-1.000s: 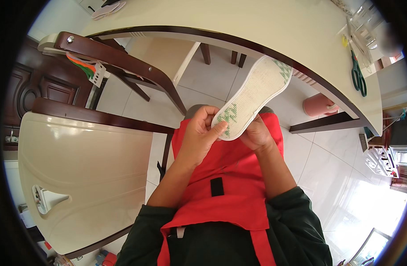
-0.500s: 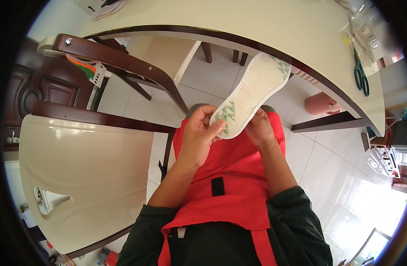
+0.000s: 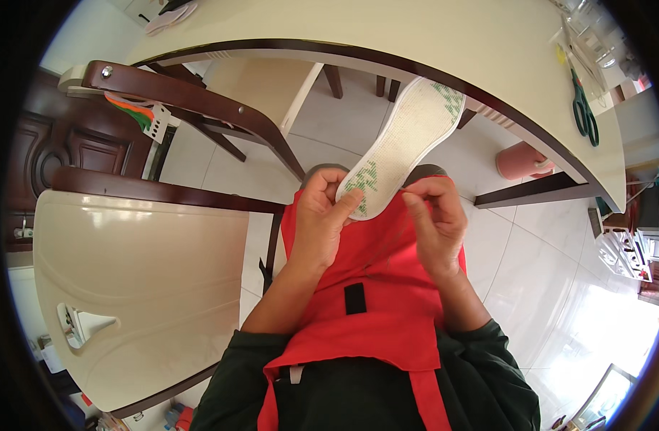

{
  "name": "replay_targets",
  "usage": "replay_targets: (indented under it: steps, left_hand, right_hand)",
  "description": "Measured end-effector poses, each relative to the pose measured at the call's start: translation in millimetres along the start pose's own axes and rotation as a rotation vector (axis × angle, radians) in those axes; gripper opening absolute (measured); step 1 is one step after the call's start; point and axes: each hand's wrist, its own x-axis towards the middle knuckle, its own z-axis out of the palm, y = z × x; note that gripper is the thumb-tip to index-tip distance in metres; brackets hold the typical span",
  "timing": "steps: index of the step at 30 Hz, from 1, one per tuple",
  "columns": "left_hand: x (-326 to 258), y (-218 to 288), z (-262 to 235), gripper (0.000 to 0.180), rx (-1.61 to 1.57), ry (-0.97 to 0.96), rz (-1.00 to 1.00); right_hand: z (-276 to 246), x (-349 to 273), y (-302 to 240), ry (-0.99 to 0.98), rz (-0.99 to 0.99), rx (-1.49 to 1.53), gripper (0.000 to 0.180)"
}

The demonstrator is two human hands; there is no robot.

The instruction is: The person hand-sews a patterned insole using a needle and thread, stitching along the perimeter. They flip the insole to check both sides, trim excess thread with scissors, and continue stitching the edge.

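A cream insole (image 3: 403, 144) with a woven grid and green stitched patterns at both ends is held over my lap, its far end reaching to the table edge. My left hand (image 3: 324, 208) grips the near end, thumb on top and fingers beneath. Just right of the insole, my right hand (image 3: 438, 219) is raised with thumb and forefinger pinched together. Whatever those fingertips hold, if anything, is too small to make out. Beneath both hands lies a red apron (image 3: 372, 266).
Green-handled scissors (image 3: 582, 108) rest on the cream table (image 3: 387, 25) at the right, near glassware. Pale insoles (image 3: 171, 18) lie at its far left. A chair (image 3: 143, 287) stands to my left, with colored threads on a white card (image 3: 157, 122) hanging from another rail. A pink bucket (image 3: 520, 161) sits under the table.
My right hand has come out from beside the insole's underside and risen to its right, fingers now pinched in view. My left hand keeps its grip; the insole has shifted slightly left.
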Motion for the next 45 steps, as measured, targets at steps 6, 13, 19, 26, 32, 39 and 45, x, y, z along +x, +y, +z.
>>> replay_targets:
  steps: [6, 13, 19, 26, 32, 39, 45]
  left_hand:
    - [-3.5, 3.8, 0.8, 0.020, 0.077, -0.008, 0.031]
    - [-5.3, 3.8, 2.6, 0.020, 0.052, -0.005, 0.031]
    - [-6.0, 6.1, 4.4, 0.020, 0.042, -0.007, 0.043]
    - [-5.9, 5.4, 2.9, 0.020, 0.049, -0.008, 0.045]
    - [-6.5, 6.7, 4.0, 0.020, 0.066, -0.002, 0.057]
    - [-7.1, 6.3, 5.0, 0.020, 0.061, 0.007, 0.065]
    - [-7.2, 4.8, 4.7, 0.020, 0.053, 0.022, 0.043]
  right_hand:
    - [12.5, 4.0, -7.9, -0.045, -0.099, -0.217, 0.009]
    - [12.9, 5.3, -8.6, -0.017, -0.062, -0.266, 0.009]
    - [14.8, 5.4, -8.5, -0.016, -0.070, -0.274, 0.009]
    - [15.9, 6.2, -11.5, -0.024, -0.105, -0.298, 0.009]
    - [16.2, 6.4, -11.9, -0.029, -0.124, -0.310, 0.009]
    - [17.6, 5.9, -14.7, -0.030, -0.052, -0.283, 0.007]
    - [17.7, 5.4, -14.7, -0.031, 0.003, -0.263, 0.007]
